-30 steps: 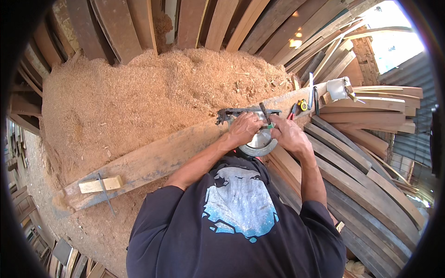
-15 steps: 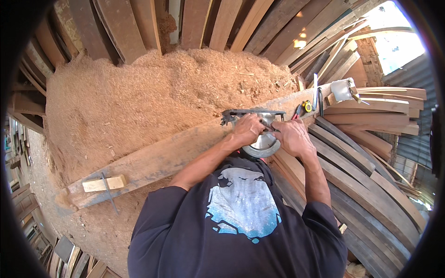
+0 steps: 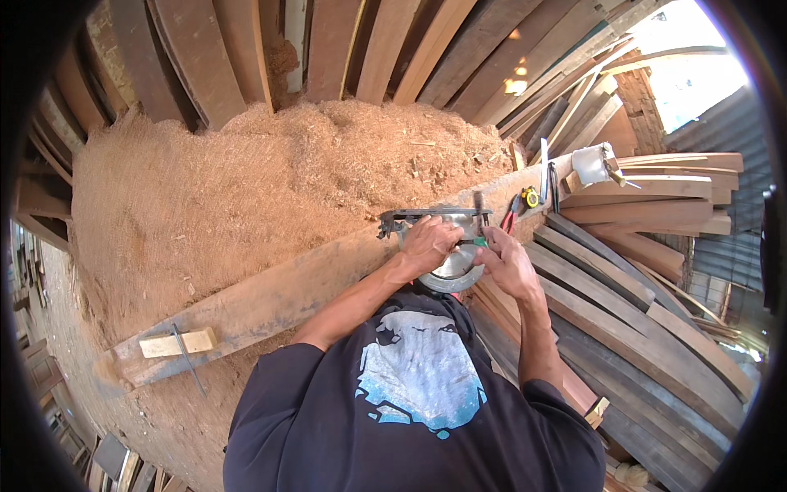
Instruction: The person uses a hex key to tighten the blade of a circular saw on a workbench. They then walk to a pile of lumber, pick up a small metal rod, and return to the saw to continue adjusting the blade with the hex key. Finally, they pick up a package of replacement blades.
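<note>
A circular saw point(image 3: 453, 264) rests at the near edge of a long, worn plank point(image 3: 270, 283), its round silver blade-and-guard side facing up and its dark base plate point(image 3: 426, 213) along the far side. My left hand point(image 3: 429, 244) grips the saw, with fingers bent over the round metal part. Just right of it, my right hand point(image 3: 507, 264) is closed, thumb and fingers pinched at the saw's right side. A small green piece point(image 3: 479, 241) shows between the hands. Beyond the right fingertips stands a thin dark piece point(image 3: 479, 202), blurred; whether my right hand holds it is unclear.
On the plank's right lie red-handled pliers point(image 3: 510, 215), a yellow tape measure point(image 3: 531, 197) and a white container point(image 3: 589, 165). At its left end sits a wood block point(image 3: 178, 343) with a thin metal rod point(image 3: 188, 361). Sawdust point(image 3: 270, 172) lies beyond; stacked boards point(image 3: 639, 328) fill the right.
My right hand has drawn slightly back from my left, with its fingers now higher beside the saw. The green piece and the thin dark piece have come into sight. The whole view has shifted slightly.
</note>
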A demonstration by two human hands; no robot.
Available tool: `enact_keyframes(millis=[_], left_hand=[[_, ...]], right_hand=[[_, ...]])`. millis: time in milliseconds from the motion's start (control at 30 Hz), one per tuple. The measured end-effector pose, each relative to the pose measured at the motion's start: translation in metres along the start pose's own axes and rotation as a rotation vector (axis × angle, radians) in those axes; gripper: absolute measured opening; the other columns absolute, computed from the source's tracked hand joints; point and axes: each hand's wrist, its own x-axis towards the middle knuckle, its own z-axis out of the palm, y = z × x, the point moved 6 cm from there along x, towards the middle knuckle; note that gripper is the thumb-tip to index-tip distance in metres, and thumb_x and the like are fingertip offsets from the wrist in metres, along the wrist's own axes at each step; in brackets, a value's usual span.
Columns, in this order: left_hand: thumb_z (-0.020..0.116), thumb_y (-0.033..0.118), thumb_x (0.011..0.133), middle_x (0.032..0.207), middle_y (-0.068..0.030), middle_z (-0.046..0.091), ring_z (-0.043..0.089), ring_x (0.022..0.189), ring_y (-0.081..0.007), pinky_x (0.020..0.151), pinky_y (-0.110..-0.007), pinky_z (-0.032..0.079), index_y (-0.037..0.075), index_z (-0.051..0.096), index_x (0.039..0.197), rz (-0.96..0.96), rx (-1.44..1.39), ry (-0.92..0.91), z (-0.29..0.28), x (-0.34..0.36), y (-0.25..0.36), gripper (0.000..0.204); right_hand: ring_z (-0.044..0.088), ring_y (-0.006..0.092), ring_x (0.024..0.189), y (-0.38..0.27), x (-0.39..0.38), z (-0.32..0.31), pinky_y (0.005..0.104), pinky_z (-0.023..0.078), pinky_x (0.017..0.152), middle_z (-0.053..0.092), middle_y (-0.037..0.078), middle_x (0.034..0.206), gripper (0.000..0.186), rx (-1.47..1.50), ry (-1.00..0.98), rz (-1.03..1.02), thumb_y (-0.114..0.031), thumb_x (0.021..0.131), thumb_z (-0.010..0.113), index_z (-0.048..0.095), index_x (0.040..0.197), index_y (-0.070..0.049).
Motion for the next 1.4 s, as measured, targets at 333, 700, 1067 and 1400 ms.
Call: enact_keyframes(millis=[333, 700, 1067, 1400], left_hand=[[0.077, 0.014, 0.082, 0.097, -0.009, 0.074, 0.065, 0.091, -0.0342, 0.083, -0.048, 0.051, 0.013, 0.075, 0.112, -0.002, -0.139, -0.037, 0.012, -0.008, -0.016, 0.03], [0.078, 0.016, 0.081, 0.095, -0.0045, 0.072, 0.065, 0.092, -0.0279, 0.08, -0.041, 0.048, 0.015, 0.074, 0.108, -0.009, 0.002, -0.008, 0.01, -0.007, -0.012, 0.028], [0.078, 0.018, 0.08, 0.087, -0.0046, 0.068, 0.064, 0.087, -0.0271, 0.077, -0.041, 0.046, 0.015, 0.074, 0.101, 0.07, -0.027, 0.058, 0.0, -0.005, 0.0, 0.022], [0.071, 0.01, 0.08, 0.084, -0.007, 0.069, 0.065, 0.086, -0.0284, 0.076, -0.042, 0.046, 0.014, 0.072, 0.093, 0.026, -0.056, 0.002, 0.002, -0.004, -0.004, 0.014]], right_hand=[[0.066, 0.0479, 0.095, -0.057, 0.012, -0.002, 0.0572, 0.05, 0.08, 0.07, 0.025, 0.09, 0.027, -0.68, -0.093, -0.291, -0.009, 0.087, 0.063, 0.066, 0.114, -0.004], [0.07, 0.039, 0.104, -0.082, -0.011, -0.02, 0.0544, 0.039, 0.11, 0.075, 0.017, 0.095, 0.029, -0.863, 0.369, -0.597, -0.013, 0.086, 0.062, 0.074, 0.113, -0.01], [0.069, 0.0346, 0.079, -0.024, 0.014, -0.001, 0.0477, 0.051, 0.072, 0.071, 0.018, 0.081, 0.029, -0.23, -0.105, -0.205, -0.02, 0.091, 0.07, 0.066, 0.112, -0.001], [0.062, 0.0337, 0.11, -0.057, 0.003, 0.007, 0.0603, 0.03, 0.109, 0.071, 0.013, 0.101, 0.028, -0.874, -0.081, -0.455, -0.006, 0.073, 0.064, 0.076, 0.097, -0.014]])
